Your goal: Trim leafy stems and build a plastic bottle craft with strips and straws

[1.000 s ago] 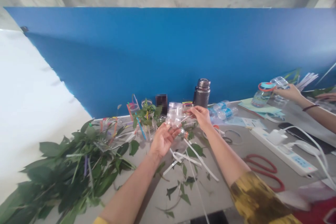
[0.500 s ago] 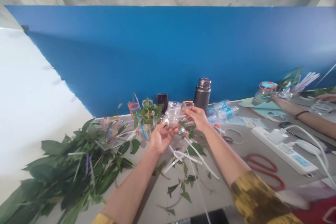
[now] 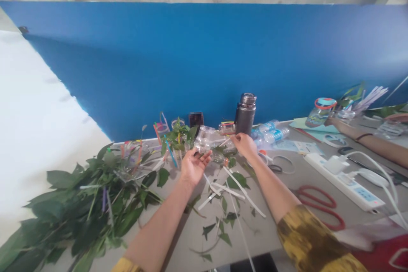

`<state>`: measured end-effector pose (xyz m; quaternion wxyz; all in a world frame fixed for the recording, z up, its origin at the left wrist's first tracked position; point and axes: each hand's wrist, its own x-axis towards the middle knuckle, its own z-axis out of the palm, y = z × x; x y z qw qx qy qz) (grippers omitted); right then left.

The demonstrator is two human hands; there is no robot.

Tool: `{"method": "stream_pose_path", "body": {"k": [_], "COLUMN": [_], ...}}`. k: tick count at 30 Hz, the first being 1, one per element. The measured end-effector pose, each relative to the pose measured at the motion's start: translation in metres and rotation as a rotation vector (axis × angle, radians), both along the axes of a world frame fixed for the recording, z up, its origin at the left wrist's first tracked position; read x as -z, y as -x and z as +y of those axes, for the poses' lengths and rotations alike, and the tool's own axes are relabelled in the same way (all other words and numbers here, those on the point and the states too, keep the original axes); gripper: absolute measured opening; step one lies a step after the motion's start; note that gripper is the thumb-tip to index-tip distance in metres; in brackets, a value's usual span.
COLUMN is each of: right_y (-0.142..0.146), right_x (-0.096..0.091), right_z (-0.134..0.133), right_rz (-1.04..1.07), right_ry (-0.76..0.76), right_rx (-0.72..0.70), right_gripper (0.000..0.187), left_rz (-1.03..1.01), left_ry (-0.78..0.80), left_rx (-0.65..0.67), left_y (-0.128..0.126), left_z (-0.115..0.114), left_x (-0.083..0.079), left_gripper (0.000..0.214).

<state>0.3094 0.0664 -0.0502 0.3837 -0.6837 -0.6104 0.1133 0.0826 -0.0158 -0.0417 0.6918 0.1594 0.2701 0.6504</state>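
My left hand (image 3: 192,166) lies palm up over the grey table (image 3: 287,187), fingers loosely spread. Its fingertips reach the base of a clear plastic container (image 3: 205,137) but do not wrap round it. My right hand (image 3: 245,144) is just right of the container, with its fingers pinched on a thin white strip (image 3: 225,141) that runs toward it. Small glass jars with leafy cuttings (image 3: 178,138) and coloured straws stand behind my left hand. Loose white strips (image 3: 229,189) and cut leaves lie on the table between my forearms.
A big heap of green leaves (image 3: 83,204) fills the left. A dark thermos (image 3: 245,114) and water bottles (image 3: 270,134) stand by the blue wall. Red-handled scissors (image 3: 318,204) and a white power strip (image 3: 347,180) lie at right. Another person's arm (image 3: 366,140) is beside a teal-lidded jar (image 3: 320,111).
The clear container has come down from chest height toward the table. My left hand has opened beneath it. My right hand dropped and moved slightly right. The other person set down their jar.
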Motion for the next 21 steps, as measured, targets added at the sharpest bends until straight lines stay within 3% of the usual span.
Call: {"method": "stream_pose_path", "body": {"k": [6,9,12,14,16,21], "right_y": [0.009,0.014,0.018,0.022,0.028,0.054], "right_x": [0.011,0.010,0.004,0.000,-0.003,0.001], "right_z": [-0.001,-0.005,-0.010,-0.014,-0.018,-0.032], "right_rz": [-0.072,-0.081,-0.047,-0.026,-0.036,-0.138], "right_ry": [-0.130,-0.283,-0.455,-0.488,-0.476,-0.372], "right_rx": [-0.034,-0.037,-0.038,-0.081,-0.208,-0.748], "right_gripper": [0.026,0.022,0.018,0.016,0.017,0.023], "left_rz": [0.032,0.036,0.027,0.011,-0.001,0.017], "left_ry": [0.022,0.021,-0.001,-0.021,-0.031,-0.046], "left_rx": [0.093,0.132,0.110,0.080,0.057,0.029], "left_y": [0.000,0.002,0.004,0.005,0.004,0.004], "left_z": [-0.001,0.000,0.002,0.003,0.002,-0.001], "left_x": [0.000,0.002,0.004,0.005,0.005,-0.001], "left_gripper": [0.009,0.010,0.009,0.008,0.008,0.013]}}
